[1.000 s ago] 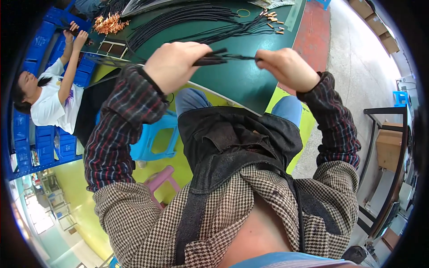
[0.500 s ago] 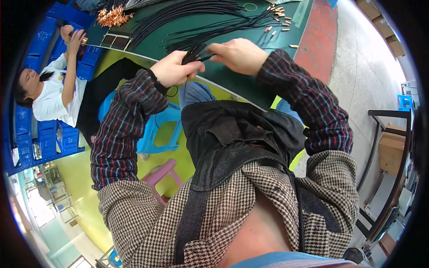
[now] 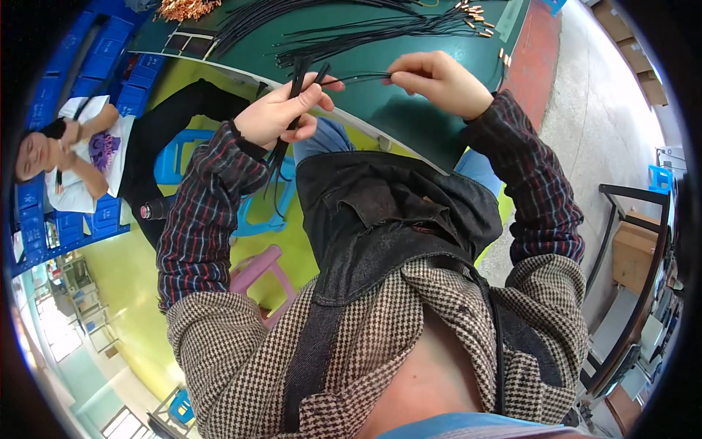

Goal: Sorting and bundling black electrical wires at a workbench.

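My left hand [image 3: 281, 113] is closed round a bundle of black tubes [image 3: 297, 82], whose thin ends hang below my palm. Between my two hands run a few thin black wires [image 3: 358, 77], pinched at their far end by the fingertips of my right hand [image 3: 447, 82]. Both hands are held over the near edge of the green table [image 3: 417, 124]. Beyond them lies a bunch of black cables [image 3: 365, 42] with copper-coloured metal tips [image 3: 475, 16] at the right. How the wires meet the tubes is hidden by my left fingers.
More long black cables [image 3: 248, 28] curve across the table's far left, near a pile of copper-coloured parts [image 3: 186, 7]. On the left sits a co-worker in a white shirt [image 3: 91, 154], before blue bins [image 3: 110, 44]. Blue [image 3: 256, 212] and pink stools [image 3: 256, 274] stand below.
My right hand has moved right, away from my left, drawing the thin wires out between them. The tubes in my left hand now stand more upright. The co-worker's hands have come down.
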`<state>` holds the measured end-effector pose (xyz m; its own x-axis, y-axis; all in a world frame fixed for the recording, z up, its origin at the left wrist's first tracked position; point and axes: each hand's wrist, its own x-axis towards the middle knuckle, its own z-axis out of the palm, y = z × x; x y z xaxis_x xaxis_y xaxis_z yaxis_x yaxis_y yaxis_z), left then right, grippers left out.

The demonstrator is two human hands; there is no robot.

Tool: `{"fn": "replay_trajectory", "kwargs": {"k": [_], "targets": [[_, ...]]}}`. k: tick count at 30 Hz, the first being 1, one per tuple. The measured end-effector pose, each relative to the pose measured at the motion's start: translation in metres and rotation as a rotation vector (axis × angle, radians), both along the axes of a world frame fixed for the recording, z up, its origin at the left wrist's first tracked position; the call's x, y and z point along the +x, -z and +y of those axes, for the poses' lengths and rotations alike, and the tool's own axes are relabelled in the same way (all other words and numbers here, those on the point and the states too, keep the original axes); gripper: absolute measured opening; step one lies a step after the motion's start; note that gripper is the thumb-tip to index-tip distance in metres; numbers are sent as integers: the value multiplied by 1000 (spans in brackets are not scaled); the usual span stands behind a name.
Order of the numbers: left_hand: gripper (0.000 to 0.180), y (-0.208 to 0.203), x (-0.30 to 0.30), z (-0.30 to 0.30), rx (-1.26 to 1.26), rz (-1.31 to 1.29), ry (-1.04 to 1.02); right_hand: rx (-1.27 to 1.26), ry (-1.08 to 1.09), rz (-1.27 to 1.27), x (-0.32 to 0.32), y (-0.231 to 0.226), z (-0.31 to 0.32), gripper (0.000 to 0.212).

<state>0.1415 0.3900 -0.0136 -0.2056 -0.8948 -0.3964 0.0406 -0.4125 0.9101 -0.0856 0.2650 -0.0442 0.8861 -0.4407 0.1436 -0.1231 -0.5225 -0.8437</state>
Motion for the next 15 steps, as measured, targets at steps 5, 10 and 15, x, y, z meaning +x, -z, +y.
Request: {"fn": "replay_trajectory", "kwargs": {"k": [5,10,15], "targets": [[28,7,11,0,-77,71,107,385,41,-7,-5,-7,10,19],[28,10,8,-1,-86,11,74,404,35,42,-7,-15,24,18],[27,7,5,1,-91,35,37,486,92,-17,-17,-7,23,19]]}}
